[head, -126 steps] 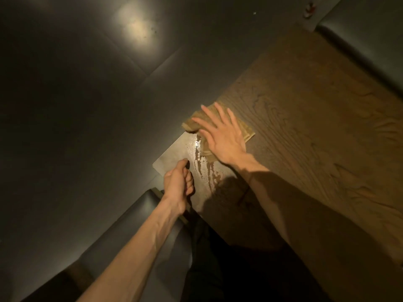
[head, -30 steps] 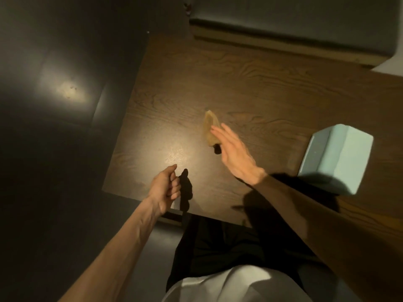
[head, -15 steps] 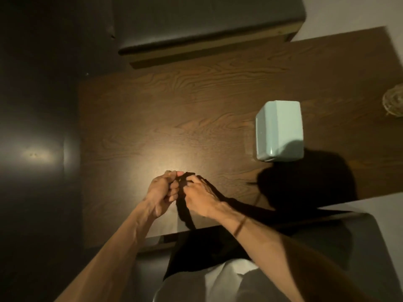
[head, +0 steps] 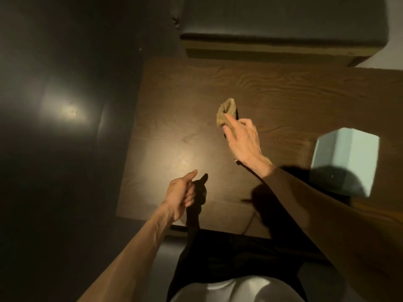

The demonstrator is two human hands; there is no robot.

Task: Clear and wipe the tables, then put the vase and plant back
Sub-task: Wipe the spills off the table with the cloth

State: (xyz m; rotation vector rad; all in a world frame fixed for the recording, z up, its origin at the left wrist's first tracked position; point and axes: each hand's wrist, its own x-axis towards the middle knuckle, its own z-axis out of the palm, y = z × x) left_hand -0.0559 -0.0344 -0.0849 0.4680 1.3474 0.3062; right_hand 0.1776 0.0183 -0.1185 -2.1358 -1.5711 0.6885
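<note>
cloth [head: 226, 114]: tan, bunched, at table centre
table [head: 283, 92]: dark wood grain
vase [head: 345, 159]: pale blue, boxy, right

You find no text, label, brand, number or sign to read anywhere in this dim view.

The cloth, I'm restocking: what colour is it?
Tan, a yellowish brown; the cloth shows best in the head view, bunched in the right hand.
</note>
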